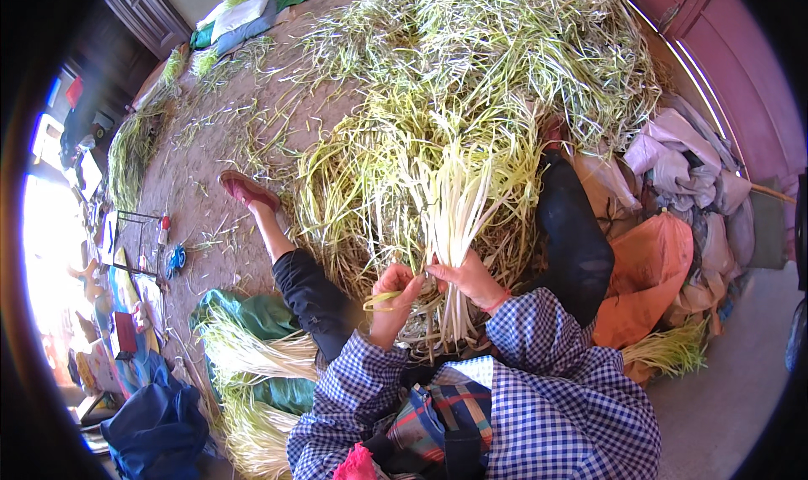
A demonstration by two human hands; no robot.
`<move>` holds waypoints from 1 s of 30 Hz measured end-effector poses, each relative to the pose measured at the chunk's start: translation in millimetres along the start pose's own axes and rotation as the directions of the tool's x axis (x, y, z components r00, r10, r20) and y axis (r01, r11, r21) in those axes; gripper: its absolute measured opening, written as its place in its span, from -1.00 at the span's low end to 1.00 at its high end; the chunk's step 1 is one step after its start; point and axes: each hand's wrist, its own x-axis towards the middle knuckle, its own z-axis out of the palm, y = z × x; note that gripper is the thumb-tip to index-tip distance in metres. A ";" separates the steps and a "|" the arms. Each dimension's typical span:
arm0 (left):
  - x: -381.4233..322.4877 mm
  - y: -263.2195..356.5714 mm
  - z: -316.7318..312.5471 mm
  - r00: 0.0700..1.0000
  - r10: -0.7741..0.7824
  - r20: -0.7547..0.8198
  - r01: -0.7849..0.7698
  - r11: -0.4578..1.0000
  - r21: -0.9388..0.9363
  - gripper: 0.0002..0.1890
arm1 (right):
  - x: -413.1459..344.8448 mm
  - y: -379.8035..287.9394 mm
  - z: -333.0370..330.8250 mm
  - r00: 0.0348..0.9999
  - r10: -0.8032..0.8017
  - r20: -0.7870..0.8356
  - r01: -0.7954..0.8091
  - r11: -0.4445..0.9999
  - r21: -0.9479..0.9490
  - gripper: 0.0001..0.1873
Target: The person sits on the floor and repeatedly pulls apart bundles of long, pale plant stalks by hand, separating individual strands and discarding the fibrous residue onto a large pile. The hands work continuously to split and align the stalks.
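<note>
My right hand (pixel 468 280) grips a bunch of long pale stalks (pixel 457 218), perhaps garlic shoots or chives. Their white ends fan out above the hand, and more thin stalk lengths hang below it. Close beside it, my left hand (pixel 392 300) pinches a thin yellow-green strand (pixel 382 299) between thumb and fingers. The two thumbs nearly meet at the bunch's left side. Under and beyond both hands, between my spread legs, lies a heap of loose yellow-green stalks and leaves (pixel 353 196).
A larger leaf pile (pixel 524 57) rises behind. Sorted pale bundles (pixel 265 350) lie on green sacking (pixel 252 309) at my left. An orange sack (pixel 650 272) and crumpled plastic sacks (pixel 688 145) sit at my right. Further left are a wire-frame rack (pixel 140 240) and a dark blue cloth (pixel 154 423).
</note>
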 end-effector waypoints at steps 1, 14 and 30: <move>-1.4 0.3 0.7 0.999 0.010 0.039 -0.008 0.999 -0.049 -0.90 | 1.0 0.5 0.0 0.999 0.009 -0.034 -0.011 0.999 -0.040 -0.73; 16.3 46.1 -8.5 0.966 -0.016 0.258 0.123 0.907 -0.402 -0.59 | -1.5 -6.4 7.4 0.994 0.112 0.018 -0.112 0.994 0.007 -0.75; 41.9 74.7 -5.2 0.950 0.220 0.221 -0.159 0.951 -0.264 -0.54 | 1.5 -16.2 28.3 0.990 0.103 0.093 -0.106 0.994 0.024 -0.65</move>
